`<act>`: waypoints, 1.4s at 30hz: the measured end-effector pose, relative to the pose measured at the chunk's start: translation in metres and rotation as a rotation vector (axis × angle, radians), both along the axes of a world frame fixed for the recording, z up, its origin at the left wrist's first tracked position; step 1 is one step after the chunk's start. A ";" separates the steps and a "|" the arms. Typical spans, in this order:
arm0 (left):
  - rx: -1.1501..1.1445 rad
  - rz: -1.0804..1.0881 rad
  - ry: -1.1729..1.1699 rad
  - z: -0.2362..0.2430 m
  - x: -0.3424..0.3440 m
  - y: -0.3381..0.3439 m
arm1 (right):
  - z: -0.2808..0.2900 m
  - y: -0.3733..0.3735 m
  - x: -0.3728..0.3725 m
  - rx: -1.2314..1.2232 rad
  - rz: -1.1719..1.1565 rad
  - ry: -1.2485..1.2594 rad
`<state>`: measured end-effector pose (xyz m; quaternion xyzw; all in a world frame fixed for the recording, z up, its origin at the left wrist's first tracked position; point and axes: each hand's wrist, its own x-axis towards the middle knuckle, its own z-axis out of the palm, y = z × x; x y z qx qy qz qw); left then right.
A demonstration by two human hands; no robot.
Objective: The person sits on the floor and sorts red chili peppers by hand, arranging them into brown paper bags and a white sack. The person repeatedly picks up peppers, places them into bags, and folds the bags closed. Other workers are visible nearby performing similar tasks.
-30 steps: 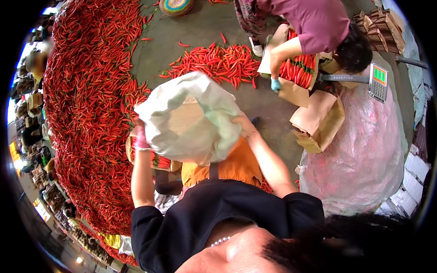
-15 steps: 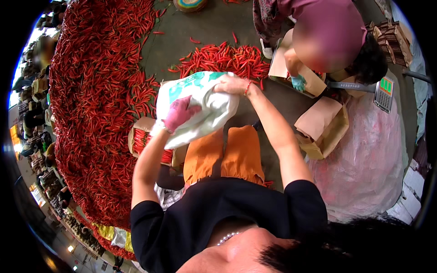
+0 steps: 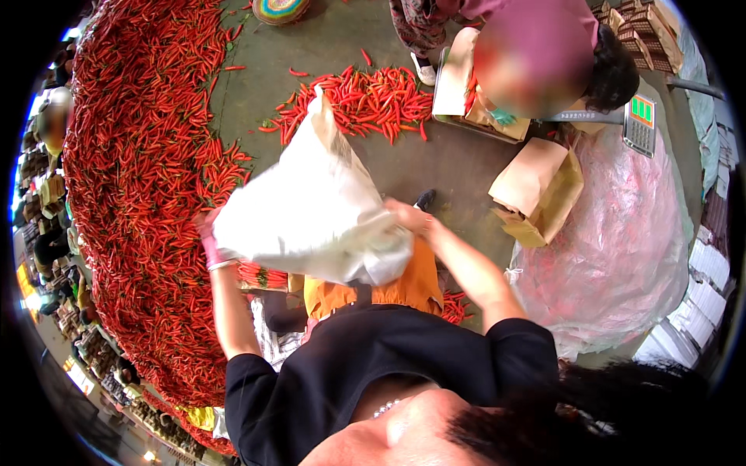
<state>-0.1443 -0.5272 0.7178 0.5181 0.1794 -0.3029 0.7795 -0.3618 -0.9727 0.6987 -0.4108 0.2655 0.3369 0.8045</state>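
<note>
A white woven sack (image 3: 307, 206) is stretched out in front of me above my orange-clad lap, one corner pointing up and away. My left hand (image 3: 208, 238), in a pink glove, is closed on its left edge; the sack hides some of the fingers. At the opposite edge my bare right hand (image 3: 409, 218) grips the bunched material. Beneath the sack, to the left, red chili peppers show in a box (image 3: 263, 276), mostly covered. A small heap of red chili peppers (image 3: 365, 107) lies on the floor just beyond the sack.
A huge bank of red chilies (image 3: 144, 194) fills the left side. At the far right a co-worker bends over a chili box (image 3: 453, 81) beside a scale display (image 3: 639, 124). An open cardboard box (image 3: 536, 190) stands near a plastic-covered heap (image 3: 606, 256). A colourful round basket (image 3: 280, 8) lies far off.
The sack, earlier folded and bunched with green print showing, is now spread wider with a plain white side up. My left hand has moved left and lower; my right hand has come lower.
</note>
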 end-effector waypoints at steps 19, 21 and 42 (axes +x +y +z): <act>0.978 -0.830 -0.870 -0.013 -0.010 -0.217 | 0.095 -0.070 0.093 -1.521 -0.099 -0.971; 0.789 -0.738 -0.733 -0.020 -0.013 -0.237 | 0.085 -0.036 0.084 -1.253 -0.301 -0.958; 0.175 -1.702 -0.474 -0.275 -0.164 -0.519 | -0.161 -0.180 -0.240 -0.688 -0.133 0.438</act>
